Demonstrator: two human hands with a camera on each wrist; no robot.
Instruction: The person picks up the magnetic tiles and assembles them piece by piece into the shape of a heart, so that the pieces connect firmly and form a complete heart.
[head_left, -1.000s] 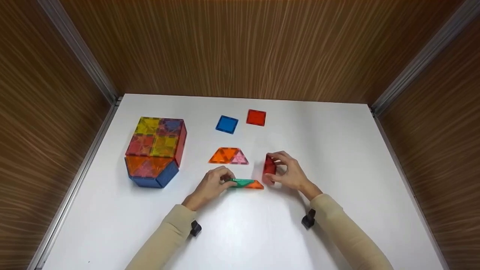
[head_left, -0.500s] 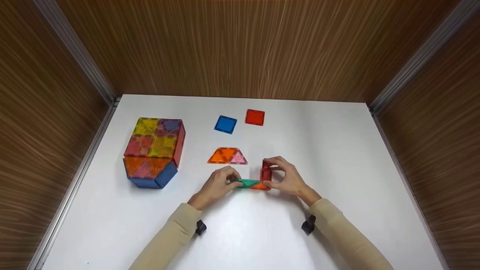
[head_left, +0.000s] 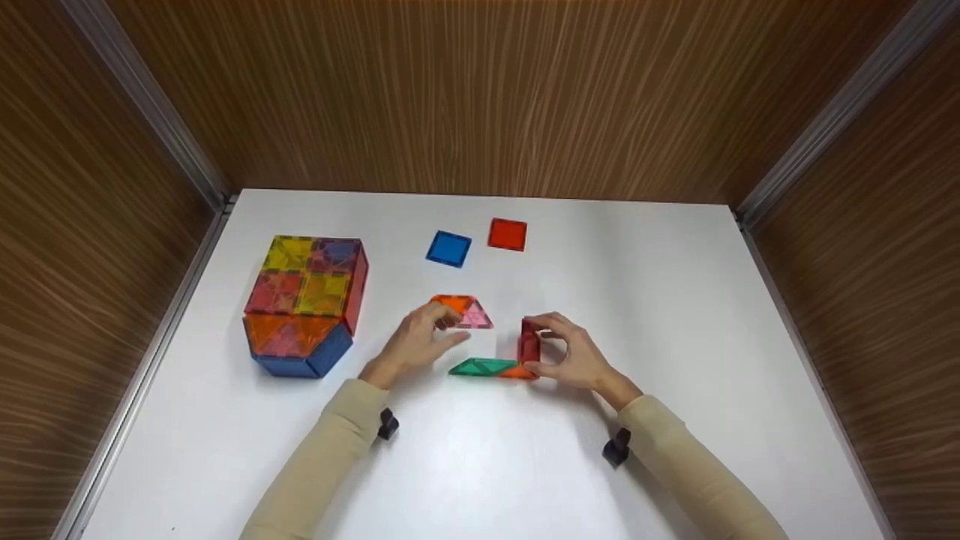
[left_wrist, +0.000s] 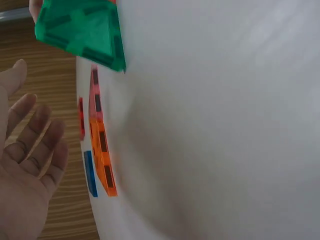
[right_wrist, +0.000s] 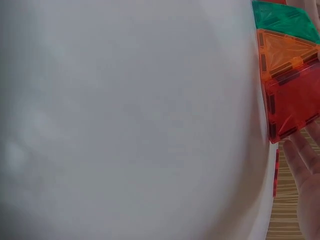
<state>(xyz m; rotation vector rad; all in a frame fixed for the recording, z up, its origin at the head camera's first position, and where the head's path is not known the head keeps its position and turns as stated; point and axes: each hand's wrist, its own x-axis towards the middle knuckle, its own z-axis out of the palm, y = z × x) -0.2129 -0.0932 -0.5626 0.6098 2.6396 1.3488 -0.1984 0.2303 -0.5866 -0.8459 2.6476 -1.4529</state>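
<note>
My right hand (head_left: 577,356) holds a red magnetic tile (head_left: 529,341) by its two ends, between thumb and fingertips. This tile stands on edge at the right end of a leaning strip made of green (head_left: 480,366) and orange (head_left: 517,372) magnetic tiles. In the right wrist view, the red tile (right_wrist: 297,97) meets the orange triangle (right_wrist: 285,52) edge to edge. My left hand (head_left: 414,339) is empty, thumb and fingers spread apart. It hovers over the left part of a flat trapezoid of orange triangles (head_left: 450,301) and a pink triangle (head_left: 475,316), hiding some of it.
At left stands a box-like build (head_left: 300,296) of yellow, red, orange and blue tiles. A blue square tile (head_left: 448,248) and a red square tile (head_left: 508,234) lie farther back on the white table (head_left: 645,262). Wood-grain panels (head_left: 480,97) enclose the table's back and sides.
My right hand brought the red tile left against the orange end of the strip. My left hand let go of the green tile and moved up and left toward the trapezoid.
</note>
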